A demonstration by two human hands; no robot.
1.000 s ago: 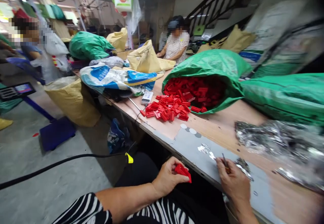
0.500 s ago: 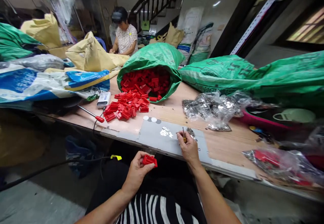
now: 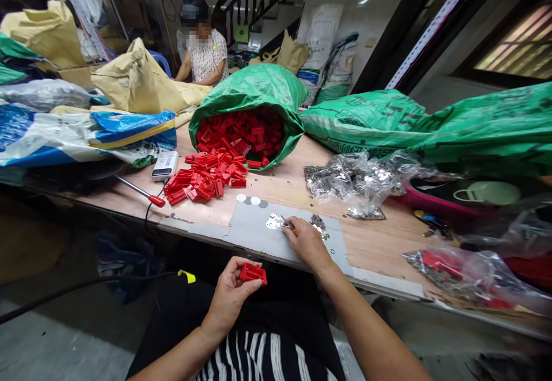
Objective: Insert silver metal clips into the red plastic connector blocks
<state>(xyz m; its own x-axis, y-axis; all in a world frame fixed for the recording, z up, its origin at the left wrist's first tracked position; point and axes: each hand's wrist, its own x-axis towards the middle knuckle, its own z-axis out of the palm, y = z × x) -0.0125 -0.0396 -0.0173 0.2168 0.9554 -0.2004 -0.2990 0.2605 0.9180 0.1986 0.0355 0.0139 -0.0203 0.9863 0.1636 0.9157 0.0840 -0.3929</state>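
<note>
My left hand (image 3: 230, 289) grips a red plastic part (image 3: 253, 274) between thumb and fingers, in front of the table edge. Pinched in my right hand (image 3: 304, 242) is a thin pointed tool (image 3: 291, 227) with a yellowish handle. Its tip is at a cluster of small white-looking pieces (image 3: 273, 221) on the grey mat (image 3: 254, 237). Small dark metal pieces (image 3: 319, 226) lie on the mat just beyond my right hand. A pile of red parts (image 3: 207, 177) spills from a green sack (image 3: 259, 85).
Clear bags of metal pieces (image 3: 353, 180) lie right of the mat, near a pink-rimmed basin (image 3: 431, 203). A white device (image 3: 165, 165) and a red-tipped lever (image 3: 156, 200) are at the left. Another person (image 3: 209, 59) sits behind the table.
My right hand has moved left with the tool, from near the dark pieces to the white-looking cluster. My left hand still holds the red part. The view has shifted slightly.
</note>
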